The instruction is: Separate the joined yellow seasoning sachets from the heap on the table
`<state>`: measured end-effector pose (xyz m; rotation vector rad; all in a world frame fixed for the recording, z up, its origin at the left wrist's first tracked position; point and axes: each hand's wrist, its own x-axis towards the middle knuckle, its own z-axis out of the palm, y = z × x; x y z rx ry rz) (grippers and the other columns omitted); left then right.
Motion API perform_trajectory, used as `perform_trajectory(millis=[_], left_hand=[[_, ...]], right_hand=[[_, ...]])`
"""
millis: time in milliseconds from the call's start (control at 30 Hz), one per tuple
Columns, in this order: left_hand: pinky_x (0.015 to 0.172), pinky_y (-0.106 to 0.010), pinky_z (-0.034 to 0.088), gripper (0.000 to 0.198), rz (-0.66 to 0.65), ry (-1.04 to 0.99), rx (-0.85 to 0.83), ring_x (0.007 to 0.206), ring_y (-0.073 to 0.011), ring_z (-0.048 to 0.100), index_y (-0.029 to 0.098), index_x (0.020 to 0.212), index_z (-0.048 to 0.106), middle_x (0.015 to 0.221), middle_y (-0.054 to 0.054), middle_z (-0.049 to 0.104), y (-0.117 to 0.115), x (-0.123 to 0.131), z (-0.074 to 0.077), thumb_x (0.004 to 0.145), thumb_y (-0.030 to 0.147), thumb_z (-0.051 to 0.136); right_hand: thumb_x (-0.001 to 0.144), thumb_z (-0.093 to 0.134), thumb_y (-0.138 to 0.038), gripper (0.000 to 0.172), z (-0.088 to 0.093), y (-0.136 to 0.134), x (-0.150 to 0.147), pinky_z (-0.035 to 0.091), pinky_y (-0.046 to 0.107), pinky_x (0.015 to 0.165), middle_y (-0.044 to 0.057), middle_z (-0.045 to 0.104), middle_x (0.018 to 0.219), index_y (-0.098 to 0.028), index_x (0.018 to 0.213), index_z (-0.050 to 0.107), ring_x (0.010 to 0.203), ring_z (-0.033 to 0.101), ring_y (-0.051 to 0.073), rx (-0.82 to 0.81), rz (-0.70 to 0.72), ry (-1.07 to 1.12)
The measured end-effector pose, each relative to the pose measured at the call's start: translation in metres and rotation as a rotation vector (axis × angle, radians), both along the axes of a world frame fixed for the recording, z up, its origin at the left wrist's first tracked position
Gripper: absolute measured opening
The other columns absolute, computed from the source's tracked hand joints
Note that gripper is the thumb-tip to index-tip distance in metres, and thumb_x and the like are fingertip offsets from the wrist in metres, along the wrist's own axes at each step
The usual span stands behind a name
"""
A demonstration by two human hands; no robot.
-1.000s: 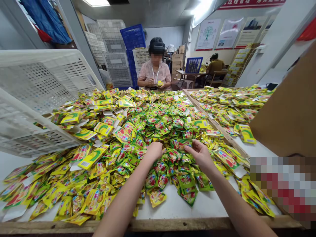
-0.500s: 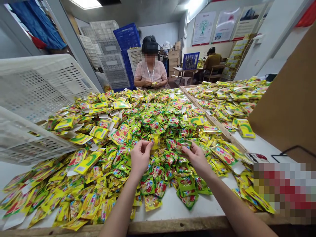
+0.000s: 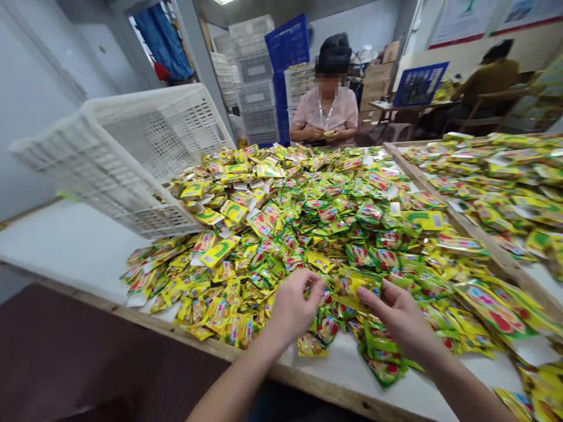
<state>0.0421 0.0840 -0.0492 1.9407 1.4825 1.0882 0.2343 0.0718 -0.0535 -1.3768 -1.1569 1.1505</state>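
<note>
A wide heap of small yellow and green candy packets [image 3: 246, 305] covers the table before me, with red fruit prints on many of them. My right hand [image 3: 402, 313] pinches a shiny yellow packet [image 3: 349, 286] between thumb and fingers, just over the near side of the heap; a green edge shows beside it. To its left, my left hand [image 3: 292, 305] is closed with thumb and fingertips drawn together, a small gap away from that packet. Whether anything is between its fingertips is hidden. Yellow printed cartons [image 3: 220, 252] lie on the heap's left side.
A white perforated crate [image 3: 145, 135] lies tipped at the heap's left. A wooden divider [image 3: 466, 223] separates more cartons [image 3: 510, 152] on the right. Across the table sits a co-worker [image 3: 324, 111] holding a small yellow item. Stacked crates [image 3: 255, 88] stand behind.
My view has swung left, so the scene sits further right. The yellow packet that was at my left fingertips no longer shows there; a yellow packet is now in my right hand.
</note>
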Motion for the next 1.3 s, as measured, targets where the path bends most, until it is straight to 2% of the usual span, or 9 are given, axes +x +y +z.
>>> perform_trajectory(millis=[133,333,467,567,667,767,1067,1200,1300], left_hand=[[0.089,-0.04,0.046,0.026,0.543,0.549,-0.004,0.103,-0.0279,0.059,0.02,0.099,0.059,0.108,-0.012,0.065,0.031,-0.095,0.015,0.082,0.039,0.054],[0.074,-0.045,0.049,0.014,0.623,0.673,-0.209,0.082,-0.0364,0.065,0.015,0.082,0.061,0.081,-0.018,0.068,0.067,-0.168,0.029,0.069,0.021,0.057],[0.087,-0.048,0.044,0.037,0.604,0.598,-0.019,0.103,-0.0348,0.06,0.011,0.115,0.054,0.11,-0.022,0.063,0.052,-0.128,0.041,0.084,0.019,0.035],[0.087,-0.041,0.047,0.039,0.302,0.314,0.149,0.102,-0.0281,0.062,0.017,0.12,0.05,0.115,-0.015,0.063,0.029,-0.068,0.039,0.09,0.032,0.031],[0.077,-0.038,0.052,0.062,-0.094,0.202,0.041,0.091,-0.0278,0.065,0.019,0.121,0.046,0.104,-0.011,0.066,0.01,-0.01,0.028,0.072,0.053,0.063],[0.07,-0.035,0.052,0.066,-0.154,0.155,0.08,0.083,-0.0263,0.066,0.02,0.114,0.045,0.095,-0.008,0.067,0.003,0.021,0.015,0.064,0.054,0.072],[0.063,-0.031,0.052,0.041,-0.135,0.288,0.478,0.075,-0.0232,0.066,0.021,0.107,0.045,0.087,-0.006,0.066,0.003,0.027,-0.014,0.073,0.033,0.064],[0.062,-0.031,0.053,0.044,-0.166,0.251,0.443,0.075,-0.0228,0.067,0.021,0.109,0.044,0.087,-0.005,0.066,-0.001,0.028,-0.019,0.071,0.031,0.063],[0.061,-0.031,0.053,0.047,-0.14,0.196,0.409,0.075,-0.0227,0.067,0.02,0.111,0.043,0.089,-0.006,0.066,-0.001,0.027,-0.022,0.071,0.033,0.064]], right_hand=[[0.059,0.074,-0.054,0.05,0.006,0.0,0.004,0.022,0.023,0.034,-0.009,0.031,0.042,-0.025,0.05,0.035,0.038,0.025,0.007,0.027,0.0,-0.023],[0.059,0.073,-0.056,0.052,-0.002,0.007,0.005,0.024,0.022,0.036,-0.01,0.028,0.045,-0.024,0.051,0.033,0.04,0.024,0.006,0.042,-0.052,-0.037],[0.057,0.074,-0.057,0.049,-0.007,0.016,0.008,0.027,0.021,0.035,-0.01,0.034,0.045,-0.023,0.054,0.038,0.039,0.029,0.006,0.014,-0.119,-0.018],[0.062,0.073,-0.052,0.038,0.006,0.015,0.012,0.038,0.023,0.039,-0.004,0.053,0.053,-0.021,0.065,0.051,0.044,0.044,0.011,0.12,-0.251,-0.036],[0.073,0.069,-0.043,0.027,0.028,0.004,0.014,0.053,0.029,0.064,0.004,0.07,0.082,-0.021,0.086,0.062,0.072,0.064,0.018,0.363,-0.267,-0.026],[0.077,0.067,-0.035,0.022,0.05,-0.008,0.014,0.054,0.032,0.074,0.006,0.071,0.092,-0.021,0.094,0.064,0.082,0.066,0.02,0.506,-0.152,-0.135],[0.074,0.065,-0.017,0.01,0.083,-0.001,0.02,0.045,0.026,0.061,0.001,0.069,0.074,-0.022,0.08,0.071,0.066,0.06,0.015,0.412,0.333,-0.778],[0.067,0.074,-0.019,0.011,0.073,0.008,0.014,0.039,0.023,0.051,-0.002,0.061,0.063,-0.021,0.078,0.073,0.056,0.053,0.012,0.331,0.349,-0.757],[0.063,0.079,-0.027,0.027,0.056,0.01,0.008,0.042,0.024,0.053,-0.003,0.061,0.064,-0.02,0.088,0.071,0.057,0.054,0.013,0.339,0.162,-0.605]])
